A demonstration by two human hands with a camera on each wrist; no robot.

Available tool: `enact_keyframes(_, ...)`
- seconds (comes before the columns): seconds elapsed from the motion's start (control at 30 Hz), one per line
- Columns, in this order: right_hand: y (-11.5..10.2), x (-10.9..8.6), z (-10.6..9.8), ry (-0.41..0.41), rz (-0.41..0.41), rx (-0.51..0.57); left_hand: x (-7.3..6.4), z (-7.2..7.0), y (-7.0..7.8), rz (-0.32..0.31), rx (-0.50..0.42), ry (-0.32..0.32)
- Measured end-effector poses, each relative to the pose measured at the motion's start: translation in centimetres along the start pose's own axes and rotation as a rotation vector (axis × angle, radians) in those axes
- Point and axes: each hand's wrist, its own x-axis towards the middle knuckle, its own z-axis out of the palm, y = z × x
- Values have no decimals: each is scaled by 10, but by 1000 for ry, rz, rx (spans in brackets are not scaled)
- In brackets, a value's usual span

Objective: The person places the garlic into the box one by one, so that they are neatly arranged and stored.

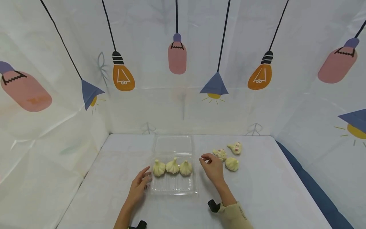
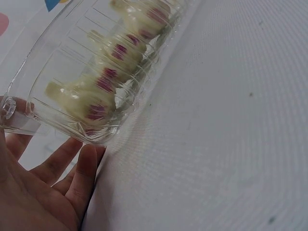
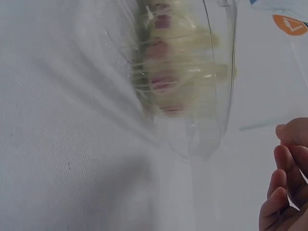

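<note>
From where I stand, looking over the head view, three garlic bulbs sit in a row in a clear plastic clamshell container on the white table, its lid laid back behind; the left hand is at the container's left wall, fingers loosely bent and holding no bulb; the right hand hangs between the container and three loose garlic bulbs, fingers lightly curled, with nothing visible in them; its knuckles are close enough to the nearest loose one that a careless backward swing could set it rolling; the container looks thin and light, so a nudge at that wall could skid it or jostle the row.

The left wrist view shows the fingers somewhat apart around the container's near corner, one apparently against the plastic; an upward push there could, I'd judge, tip the tray.

In the right wrist view the thumb and forefinger tips come close (whether they meet I cannot tell), well clear of the container's wall.

As for writing, I find no brand or label on the plastic; the sleeve carries a dark marking, too small to read; the curtain bears printed lamps and bulbs, with no legible words.
</note>
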Motion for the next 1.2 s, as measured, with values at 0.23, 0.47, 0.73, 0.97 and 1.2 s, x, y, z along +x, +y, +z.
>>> enact_keyframes(0.23,9,-1,-19,70,-5,0,1,1,-1,-44,0,4)
enact_keyframes(0.47,21,-1,-43,159,3,-5,1,1,0,-38,-4,3)
enact_keyframes(0.73,40,-7,-69,241,16,-74,1,0,2,-53,-6,-3)
enact_keyframes(0.97,55,-11,-84,290,48,-89,2,0,2,-67,-5,-10)
enact_keyframes(1.2,68,-10,-88,329,96,-116,2,0,2,-59,-15,-21)
